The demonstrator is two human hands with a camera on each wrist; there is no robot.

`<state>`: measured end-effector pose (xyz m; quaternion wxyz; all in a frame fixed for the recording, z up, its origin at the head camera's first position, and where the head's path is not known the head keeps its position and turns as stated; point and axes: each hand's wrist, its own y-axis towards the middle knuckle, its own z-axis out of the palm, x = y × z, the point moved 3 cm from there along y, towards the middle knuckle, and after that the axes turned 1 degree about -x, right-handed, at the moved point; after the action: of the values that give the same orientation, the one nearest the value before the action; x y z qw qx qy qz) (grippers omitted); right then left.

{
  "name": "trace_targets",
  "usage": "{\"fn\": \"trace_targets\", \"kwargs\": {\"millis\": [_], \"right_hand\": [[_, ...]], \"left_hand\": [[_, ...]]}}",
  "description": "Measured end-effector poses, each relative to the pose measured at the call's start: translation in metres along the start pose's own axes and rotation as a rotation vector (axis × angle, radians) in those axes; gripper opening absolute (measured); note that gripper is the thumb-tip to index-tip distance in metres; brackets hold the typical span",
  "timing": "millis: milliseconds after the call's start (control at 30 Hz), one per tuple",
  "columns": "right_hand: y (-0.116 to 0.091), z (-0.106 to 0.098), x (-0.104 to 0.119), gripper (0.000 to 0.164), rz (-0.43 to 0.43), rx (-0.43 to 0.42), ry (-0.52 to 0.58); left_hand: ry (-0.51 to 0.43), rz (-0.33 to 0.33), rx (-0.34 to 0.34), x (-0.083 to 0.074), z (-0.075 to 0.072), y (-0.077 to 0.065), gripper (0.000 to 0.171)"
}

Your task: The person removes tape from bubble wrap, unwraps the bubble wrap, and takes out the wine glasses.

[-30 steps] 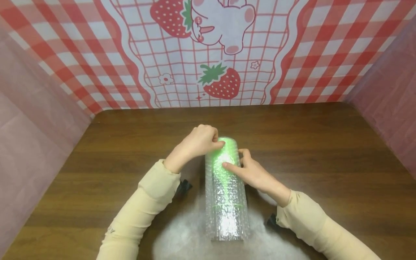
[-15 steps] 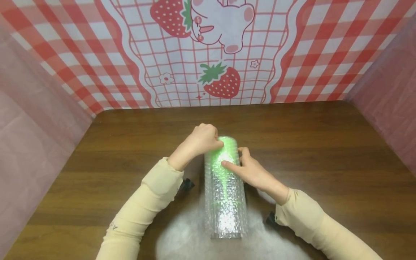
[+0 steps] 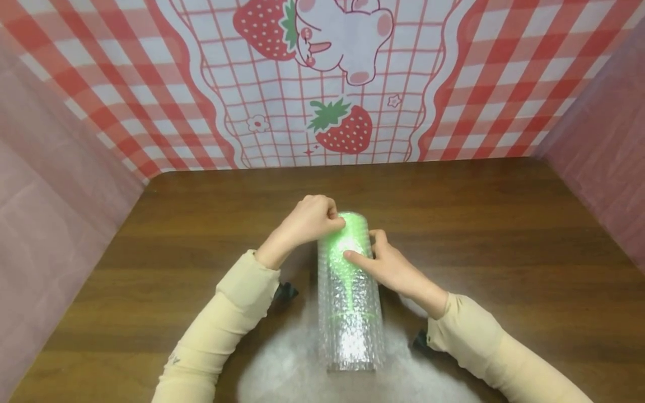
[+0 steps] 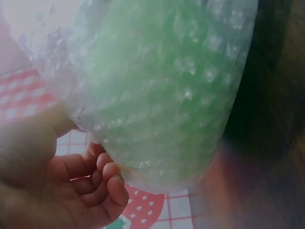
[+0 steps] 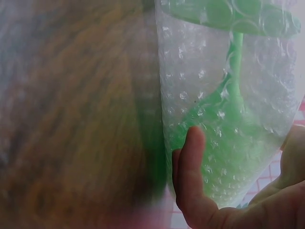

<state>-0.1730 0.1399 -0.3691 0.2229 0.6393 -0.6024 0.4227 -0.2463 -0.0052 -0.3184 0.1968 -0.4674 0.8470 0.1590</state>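
A green goblet [image 5: 232, 90], with a round foot, thin stem and wide bowl, shows through a clear bubble wrap sleeve [image 3: 352, 341]. The bundle lies lengthwise before me, bowl end away. At the far end, my left hand [image 3: 311, 219] pinches the rim of the bubble wrap between thumb and fingers; in the left wrist view the other fingers [image 4: 116, 190] curl loosely beside it. My right hand [image 3: 398, 271] holds the bundle's right side around the bowl, its thumb on top and a finger [image 5: 193, 162] along the side. The far fingers are partly hidden behind the wrap.
The bundle is on a brown wood-grain table [image 3: 504, 235]. A red-checked strawberry cloth [image 3: 347, 129] stands behind its far edge, with pink curtains [image 3: 599, 145] at the sides. Small black pieces [image 3: 287, 292] sit under both wrists. Bright glare [image 3: 282, 364] covers the near tabletop.
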Motion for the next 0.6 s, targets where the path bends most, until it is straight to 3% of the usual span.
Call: {"fn": "trace_targets", "kwargs": {"millis": [233,600], "right_hand": [[0.0,-0.001,0.001,0.08,0.005,0.005,-0.006],[-0.002,0.0,-0.004,0.085,0.01,-0.012,-0.036]], "left_hand": [[-0.044,0.017,-0.003,0.005,0.002,0.001,0.007],[-0.059,0.055,-0.079,0.004,0.001,-0.009,0.004]]}}
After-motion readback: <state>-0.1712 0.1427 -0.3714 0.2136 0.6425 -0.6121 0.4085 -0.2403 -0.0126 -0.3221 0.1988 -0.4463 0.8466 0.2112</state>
